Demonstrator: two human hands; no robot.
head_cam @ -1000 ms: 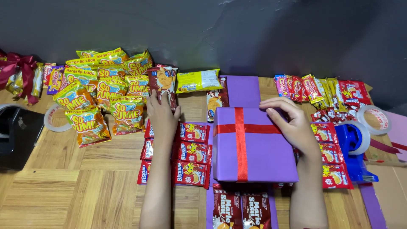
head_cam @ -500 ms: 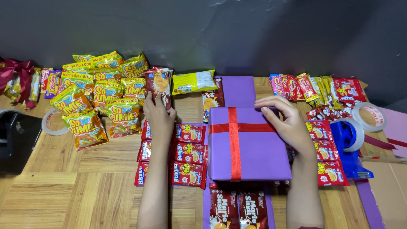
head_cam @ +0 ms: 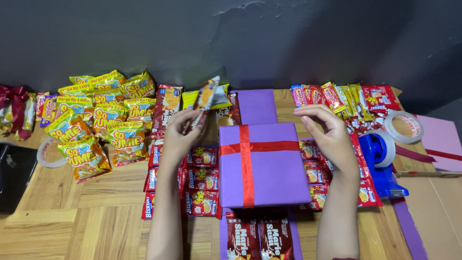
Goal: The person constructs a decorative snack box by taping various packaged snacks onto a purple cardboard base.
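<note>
A: Head view, quick. Left hand (head_cam: 180, 137) is closing thumb and fingers around a brown snack packet (head_cam: 199, 103), lifting it tilted above the rows of red biscuit packs (head_cam: 202, 178), toward the far edge of the table (head_cam: 62, 212).

B: Handling?

A: I'm judging it light and crinkly. Glossy foil film, slippery, contents probably crushable, so a pinch at the flat sealed end or along the long edges is looking safer than squeezing the middle.

B: Right hand?

A: Right hand (head_cam: 329, 135) is hovering half open, fingers curled, holding nothing, just past the right far corner of the purple gift box (head_cam: 269, 168). Can't tell if it's brushing the box edge.

B: Box?

A: Sitting mid-table, flat, wrapped in smooth matte purple paper with a red ribbon (head_cam: 247, 166) crossing it. Looking rigid, boxy, sharp-cornered.

B: Surroundings?

A: Yellow noodle-snack bags (head_cam: 103, 113) piling up at the far left, puffy and shiny. Two dark red wafer packs (head_cam: 260, 238) lying at the near edge on a purple paper strip. More red and yellow sachets (head_cam: 337, 96) along the far right. Blue tape dispenser (head_cam: 382, 159) and a clear tape roll (head_cam: 404, 126) sitting right of the box, hard plastic. Table is wooden parquet, matte.
</note>
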